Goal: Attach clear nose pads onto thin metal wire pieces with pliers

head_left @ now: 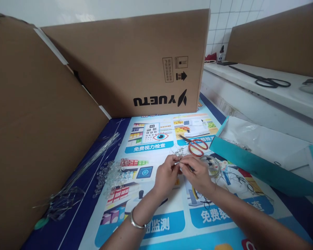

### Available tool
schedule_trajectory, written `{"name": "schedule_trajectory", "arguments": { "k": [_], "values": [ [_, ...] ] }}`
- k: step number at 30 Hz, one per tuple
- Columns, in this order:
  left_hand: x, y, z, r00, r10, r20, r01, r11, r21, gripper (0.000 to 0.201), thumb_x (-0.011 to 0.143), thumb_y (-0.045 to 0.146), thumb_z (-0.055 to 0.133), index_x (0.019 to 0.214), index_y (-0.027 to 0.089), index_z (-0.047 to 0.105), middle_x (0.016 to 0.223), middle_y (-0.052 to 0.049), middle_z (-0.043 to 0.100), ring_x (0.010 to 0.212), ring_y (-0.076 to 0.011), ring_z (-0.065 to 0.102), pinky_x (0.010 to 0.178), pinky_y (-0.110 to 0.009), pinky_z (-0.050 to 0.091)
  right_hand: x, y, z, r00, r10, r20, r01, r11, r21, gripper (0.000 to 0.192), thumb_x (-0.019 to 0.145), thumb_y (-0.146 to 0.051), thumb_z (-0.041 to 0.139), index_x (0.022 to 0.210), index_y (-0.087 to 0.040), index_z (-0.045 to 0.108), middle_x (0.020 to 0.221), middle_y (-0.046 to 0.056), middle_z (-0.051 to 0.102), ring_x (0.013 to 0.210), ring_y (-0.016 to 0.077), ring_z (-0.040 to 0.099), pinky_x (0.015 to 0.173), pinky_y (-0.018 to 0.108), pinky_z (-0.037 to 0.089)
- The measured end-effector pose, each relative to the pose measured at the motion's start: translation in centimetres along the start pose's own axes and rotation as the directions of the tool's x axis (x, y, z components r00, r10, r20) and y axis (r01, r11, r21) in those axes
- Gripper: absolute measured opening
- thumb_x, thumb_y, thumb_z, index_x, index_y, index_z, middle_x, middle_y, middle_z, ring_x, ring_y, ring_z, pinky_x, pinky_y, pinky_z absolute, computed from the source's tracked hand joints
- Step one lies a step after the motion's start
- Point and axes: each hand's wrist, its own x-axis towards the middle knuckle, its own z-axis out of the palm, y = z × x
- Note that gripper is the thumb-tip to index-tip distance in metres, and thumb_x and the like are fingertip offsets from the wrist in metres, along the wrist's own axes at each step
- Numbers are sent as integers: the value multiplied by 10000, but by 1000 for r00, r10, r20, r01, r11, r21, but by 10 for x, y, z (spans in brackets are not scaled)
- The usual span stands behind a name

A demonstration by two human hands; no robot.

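My left hand [165, 173] and my right hand [198, 172] meet over the printed mat, fingertips pinched together. Between them is a small piece of thin wire, mostly covered by the fingers. A loose tangle of fine wire [179, 151] shows just beyond the fingertips; whether it joins the held piece is unclear. Scissors with red handles [197, 147] lie a little past my right hand, blades partly apart. Beside that hand rests a coil of thin wire or line [216, 165]. A silver bangle [137, 222] circles my left wrist.
Many clear beads [112, 177] are spread at the left, beside long wire strands [94, 161] and a bunch of bent wires [65, 205]. A teal box [240, 159] stands right. Cardboard walls [120, 69] rise behind and left. Black scissors [271, 82] lie on the ledge.
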Motion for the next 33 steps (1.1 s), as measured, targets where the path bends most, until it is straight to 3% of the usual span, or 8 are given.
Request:
{"name": "schedule_trajectory", "arguments": {
  "k": [4, 8, 18, 24, 33],
  "values": [
    [-1, 0, 1, 997, 72, -18, -65, 966, 248, 157, 847, 203, 459, 992, 235, 513, 824, 13, 675, 697, -157, 640, 626, -247, 446, 0, -5, -2, 1000, 2, 16, 0, 994, -107, 105, 831, -191, 495, 862, -202, 596, 870, 56, 567, 858, 177, 535, 771, 342, 458],
    [-1, -3, 2, 995, 101, -24, -89, 949, 301, 193, 843, 198, 468, 1027, 235, 511, 886, 4, 684, 744, -172, 652, 637, -249, 446, 0, -19, -4, 1000, -3, 29, 7, 991, -131, 93, 829, -185, 482, 825, -197, 574, 844, 58, 559, 865, 189, 521, 782, 360, 445],
    [2, -15, 1, 992, 60, -115, -40, 986, 164, 134, 867, 223, 465, 986, 244, 524, 960, 22, 690, 756, -136, 663, 643, -222, 479, -15, -34, 6, 985, -165, 57, 168, 985, -37, 104, 787, -111, 490, 797, -197, 549, 793, 54, 545, 783, 177, 499, 708, 353, 448],
    [1, -14, 2, 994, 20, -104, -16, 999, 40, 94, 867, 284, 483, 944, 234, 498, 1013, 17, 679, 627, -103, 649, 594, -212, 489, -27, -39, 13, 964, -226, 142, 230, 973, -19, 110, 778, -89, 496, 797, -184, 547, 784, 54, 543, 756, 167, 478, 694, 349, 440],
    [-1, -10, 3, 995, -1, -102, 3, 1000, 15, 131, 867, 336, 482, 930, 221, 472, 1026, -1, 675, 573, -90, 641, 587, -216, 493, -31, -58, 15, 948, -290, 128, 292, 956, 3, 124, 774, -63, 480, 784, -175, 531, 729, 56, 551, 703, 162, 467, 645, 337, 430]
  ]
}}
